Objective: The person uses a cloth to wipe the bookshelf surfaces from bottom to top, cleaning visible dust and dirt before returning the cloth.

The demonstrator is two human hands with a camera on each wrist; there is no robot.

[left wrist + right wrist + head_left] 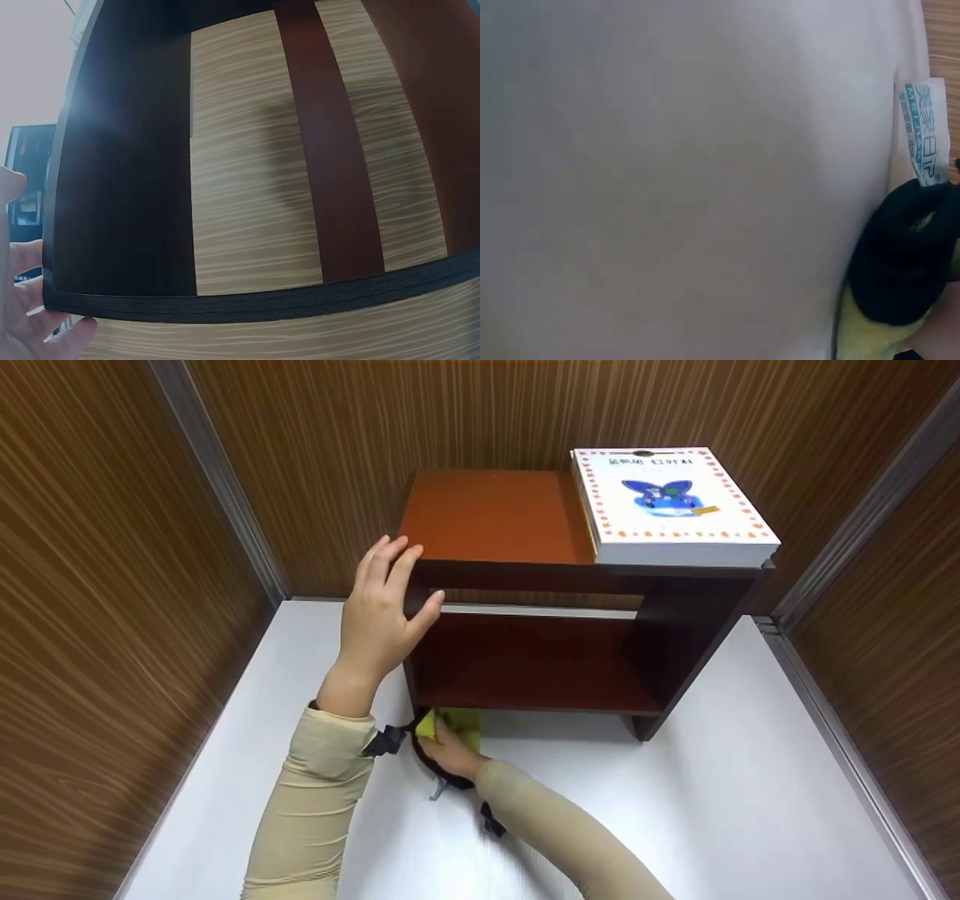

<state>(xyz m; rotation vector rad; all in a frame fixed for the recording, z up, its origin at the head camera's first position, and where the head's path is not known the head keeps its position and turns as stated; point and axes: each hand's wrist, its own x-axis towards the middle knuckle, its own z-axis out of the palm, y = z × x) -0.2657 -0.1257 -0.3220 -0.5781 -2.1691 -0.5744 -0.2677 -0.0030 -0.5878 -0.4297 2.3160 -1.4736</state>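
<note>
A small dark brown wooden shelf (540, 577) stands against the back wall. My left hand (379, 615) touches its upper left front corner, fingers mostly straight and thumb apart. In the left wrist view, fingers (46, 322) lie along the shelf's dark edge (172, 307). Low at the shelf's left foot, my right hand (452, 748) grips a yellow-green cloth (466, 724) with dark edging. Part of the cloth extends beneath the lower board. In the right wrist view, the cloth's dark edging (900, 255) and a white printed label (925, 131) show; most of that hand is out of frame.
A thick white book (675, 506), or a stack, with a butterfly picture lies on the shelf top at the right. Wood-grain panels (97, 547) enclose the white floor surface (720, 810) at the back and both sides. Metal strips run along the corners.
</note>
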